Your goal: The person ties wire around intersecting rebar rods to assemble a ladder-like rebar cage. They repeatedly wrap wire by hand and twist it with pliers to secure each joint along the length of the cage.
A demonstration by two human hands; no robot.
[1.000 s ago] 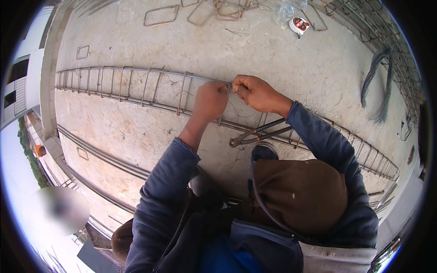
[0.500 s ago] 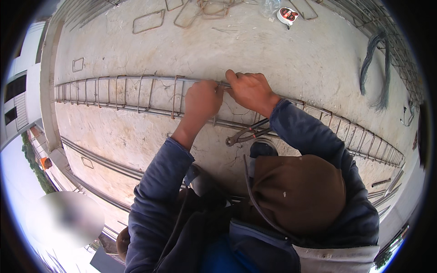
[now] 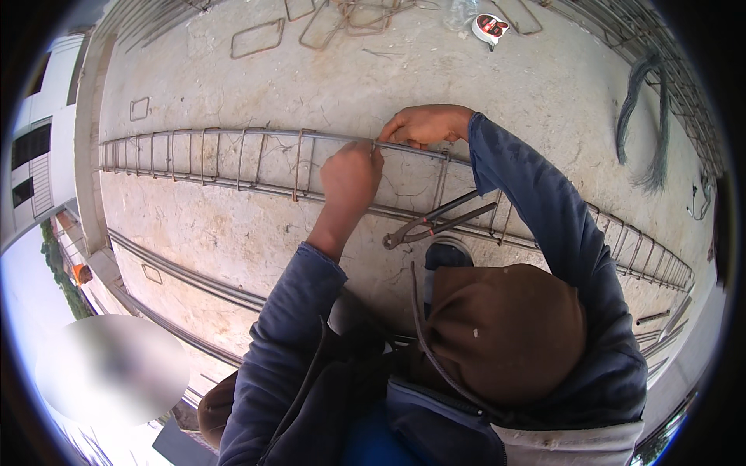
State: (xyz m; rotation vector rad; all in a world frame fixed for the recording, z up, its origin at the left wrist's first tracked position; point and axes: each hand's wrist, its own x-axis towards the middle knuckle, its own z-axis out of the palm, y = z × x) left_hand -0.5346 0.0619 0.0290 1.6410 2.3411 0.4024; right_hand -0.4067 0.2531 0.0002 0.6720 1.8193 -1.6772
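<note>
A long steel rebar cage with rectangular stirrups lies crosswise on the concrete floor before me. My left hand is closed at its far bar, fingertips pinched beside a stirrup joint; what they hold is hidden. From the right, my right hand comes over the same bar, palm down. Its index finger reaches the joint near the left fingertips and the other fingers curl under. Whether wire sits between them is too small to see. Pincers with dark handles and reddish marks rest across the near bars, jaws toward me.
Loose stirrups lie at the far side, near a white and red tape measure. A bundle of tie wire hangs bent at the right, beside more rebar cages. Long bars run at the near left. My shoe stands close to the pincers.
My right hand has turned and flattened over the bar, its raised thumb no longer showing, and its elbow has swung outward. My left hand stays at the joint. More of the pincers' handles shows.
</note>
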